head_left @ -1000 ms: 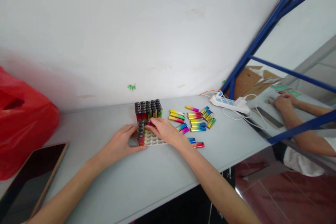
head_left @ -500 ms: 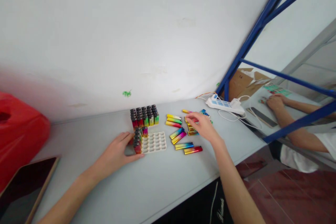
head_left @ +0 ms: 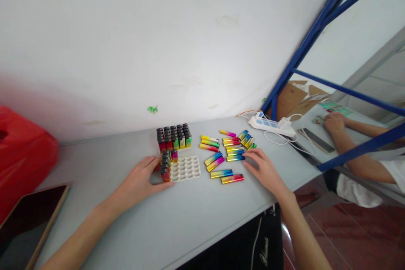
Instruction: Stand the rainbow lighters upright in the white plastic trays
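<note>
A white tray (head_left: pixel 189 168) with rows of empty holes lies on the grey table (head_left: pixel 196 215). Several rainbow lighters stand in its left column (head_left: pixel 166 165), and a block of them (head_left: pixel 174 136) stands just behind. My left hand (head_left: pixel 139 181) grips the tray's left edge, thumb in front and fingers behind. Loose lighters lie flat to the right in a pile (head_left: pixel 236 145), with two more (head_left: pixel 227 176) nearer me. My right hand (head_left: pixel 264 171) rests flat on the table, fingers stretched out, its tips beside the pile's nearest lighter (head_left: pixel 236 158).
A red plastic bag (head_left: pixel 22 156) and a dark tablet (head_left: pixel 28 223) are at the left. A white power strip (head_left: pixel 268 124) with cables lies at the back right by a blue metal frame (head_left: pixel 303 50). Another person's hand (head_left: pixel 335 124) works beyond it.
My right hand left the tray, reached out to the lighter pile, then came down flat at the pile's near side. My left hand stayed on the tray.
</note>
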`<state>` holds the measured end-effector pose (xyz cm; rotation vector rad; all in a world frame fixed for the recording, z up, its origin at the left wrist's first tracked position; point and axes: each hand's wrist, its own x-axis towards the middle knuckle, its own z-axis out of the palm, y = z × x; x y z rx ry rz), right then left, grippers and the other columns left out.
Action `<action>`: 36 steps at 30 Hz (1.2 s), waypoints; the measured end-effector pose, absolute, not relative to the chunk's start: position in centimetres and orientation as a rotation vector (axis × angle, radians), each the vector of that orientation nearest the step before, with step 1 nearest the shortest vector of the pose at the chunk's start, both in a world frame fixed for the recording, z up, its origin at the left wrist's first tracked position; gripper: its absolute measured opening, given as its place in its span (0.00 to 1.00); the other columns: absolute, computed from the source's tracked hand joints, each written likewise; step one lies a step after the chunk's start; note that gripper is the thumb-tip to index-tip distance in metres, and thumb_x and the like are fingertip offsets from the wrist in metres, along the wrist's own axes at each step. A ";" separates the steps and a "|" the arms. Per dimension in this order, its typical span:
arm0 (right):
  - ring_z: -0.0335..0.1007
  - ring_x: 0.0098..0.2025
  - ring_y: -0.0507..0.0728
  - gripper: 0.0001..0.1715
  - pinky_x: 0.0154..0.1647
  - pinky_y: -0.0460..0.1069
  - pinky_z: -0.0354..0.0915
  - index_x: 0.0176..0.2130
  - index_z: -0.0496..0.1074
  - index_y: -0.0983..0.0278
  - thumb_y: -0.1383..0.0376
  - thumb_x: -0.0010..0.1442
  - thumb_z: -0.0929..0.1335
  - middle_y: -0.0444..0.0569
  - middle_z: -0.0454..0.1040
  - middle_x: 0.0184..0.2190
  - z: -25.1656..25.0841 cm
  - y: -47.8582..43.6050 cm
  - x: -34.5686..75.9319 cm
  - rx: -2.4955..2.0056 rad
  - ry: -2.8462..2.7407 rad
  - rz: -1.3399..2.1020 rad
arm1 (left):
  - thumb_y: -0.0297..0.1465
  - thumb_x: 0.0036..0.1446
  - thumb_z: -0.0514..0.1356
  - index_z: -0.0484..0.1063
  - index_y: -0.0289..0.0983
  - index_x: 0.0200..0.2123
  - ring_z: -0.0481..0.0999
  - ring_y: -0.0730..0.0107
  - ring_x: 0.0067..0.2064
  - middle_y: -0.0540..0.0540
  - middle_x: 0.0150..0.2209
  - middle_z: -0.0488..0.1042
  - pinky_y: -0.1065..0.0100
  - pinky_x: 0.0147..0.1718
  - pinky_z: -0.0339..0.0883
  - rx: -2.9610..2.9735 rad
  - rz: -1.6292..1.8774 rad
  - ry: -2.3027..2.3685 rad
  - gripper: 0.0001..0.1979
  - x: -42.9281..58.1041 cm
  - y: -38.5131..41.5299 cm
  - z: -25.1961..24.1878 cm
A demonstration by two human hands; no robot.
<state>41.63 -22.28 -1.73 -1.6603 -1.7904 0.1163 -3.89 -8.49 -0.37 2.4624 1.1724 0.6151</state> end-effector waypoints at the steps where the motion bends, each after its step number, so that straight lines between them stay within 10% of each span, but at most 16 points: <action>1: 0.78 0.59 0.67 0.16 0.66 0.65 0.75 0.56 0.82 0.56 0.57 0.74 0.70 0.58 0.78 0.55 -2.0 -22.3 41.3 -1.667 -1.791 0.110 | 0.66 0.51 0.69 0.81 0.40 0.46 0.84 0.42 0.47 0.37 0.46 0.85 0.48 0.51 0.81 2.458 0.611 1.178 0.37 -3.8 -8.6 -0.2; 11: 0.77 0.57 0.67 0.15 0.64 0.64 0.72 0.48 0.80 0.58 0.52 0.76 0.68 0.57 0.78 0.50 -1.0 -20.2 41.0 -1.606 -1.828 0.218 | 0.66 0.53 0.68 0.77 0.39 0.43 0.82 0.44 0.44 0.38 0.44 0.82 0.49 0.48 0.80 2.453 0.579 1.190 0.35 -3.6 -8.7 0.0; 18: 0.81 0.37 0.61 0.30 0.45 0.57 0.79 0.42 0.77 0.58 0.35 0.66 0.73 0.48 0.81 0.37 0.7 -17.6 38.3 -1.360 -1.190 0.600 | 0.65 0.53 0.68 0.76 0.41 0.40 0.81 0.46 0.41 0.41 0.41 0.80 0.51 0.44 0.78 2.433 0.584 1.176 0.33 -3.3 -8.8 0.2; 24: 0.79 0.36 0.55 0.30 0.45 0.53 0.81 0.38 0.77 0.58 0.41 0.52 0.83 0.41 0.77 0.33 5.1 -11.7 32.6 -0.957 -0.815 0.710 | 0.63 0.51 0.71 0.75 0.41 0.39 0.80 0.48 0.40 0.42 0.39 0.80 0.53 0.43 0.77 2.428 0.585 1.181 0.31 -3.3 -9.0 0.2; 36: 0.71 0.30 0.53 0.33 0.35 0.49 0.73 0.30 0.75 0.61 0.36 0.57 0.78 0.43 0.74 0.26 2.6 -8.6 22.3 -1.053 -1.027 1.152 | 0.58 0.55 0.73 0.76 0.41 0.44 0.80 0.49 0.44 0.43 0.42 0.80 0.53 0.49 0.77 2.477 0.571 1.160 0.29 -3.4 -9.3 -0.1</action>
